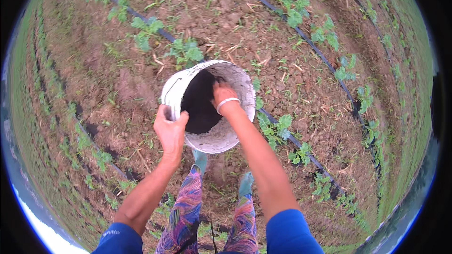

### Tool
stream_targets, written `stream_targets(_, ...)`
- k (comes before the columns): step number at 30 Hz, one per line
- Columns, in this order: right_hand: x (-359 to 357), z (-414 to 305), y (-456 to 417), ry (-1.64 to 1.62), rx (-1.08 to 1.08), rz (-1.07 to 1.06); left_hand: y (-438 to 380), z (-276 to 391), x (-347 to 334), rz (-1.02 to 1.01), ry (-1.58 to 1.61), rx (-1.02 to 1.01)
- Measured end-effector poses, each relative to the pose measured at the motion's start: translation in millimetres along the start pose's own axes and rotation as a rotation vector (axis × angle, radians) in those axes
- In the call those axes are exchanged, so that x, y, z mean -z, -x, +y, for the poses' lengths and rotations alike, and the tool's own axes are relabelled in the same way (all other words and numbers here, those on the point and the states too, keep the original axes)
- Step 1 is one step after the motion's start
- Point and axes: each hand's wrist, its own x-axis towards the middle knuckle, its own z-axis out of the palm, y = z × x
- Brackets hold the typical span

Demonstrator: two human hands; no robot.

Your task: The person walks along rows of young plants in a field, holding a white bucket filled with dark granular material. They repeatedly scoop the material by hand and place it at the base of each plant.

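Note:
A white plastic bucket [237, 141] is held tilted in front of me, above the soil. My left hand [170, 128] grips its left rim, the thumb over the edge. Inside lies dark, loose material [198, 109] like compost or black soil, and the upper inner wall is smeared with grey dirt. My right hand [224, 95], with a white band at the wrist, reaches into the bucket at the dark material's right side. Its fingertips are partly hidden in the dark, so whether they hold any of it is unclear.
Rows of young leafy plants, kale-like [185, 52], grow along black drip lines [314, 47] on both sides. Between them is brown soil [226, 17] with small weeds and straw. My teal boots [246, 183] stand between two rows, below the bucket.

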Motion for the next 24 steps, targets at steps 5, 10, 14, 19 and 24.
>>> stream_targets(5, -65, -27, -16, 0.225, -0.124, -0.264, -15, -12, -20, 0.254, 0.042, -0.047)
stream_targets(10, -60, -39, 0, -0.020, -0.112, -0.517, -11, -3, -27, 0.258, -0.017, -0.066)
stream_targets(14, -45, -33, 12, -0.070, 0.032, -0.568, -8, 1, -36, 0.254, -0.061, -0.079)
stream_targets(19, -47, -38, 16, 0.005, 0.103, -0.597, -8, -13, -32, 0.268, -0.037, -0.134)
stream_targets(24, -67, -19, 24, -0.194, 0.084, -0.522, 1, -15, -46, 0.254, -0.058, -0.150)
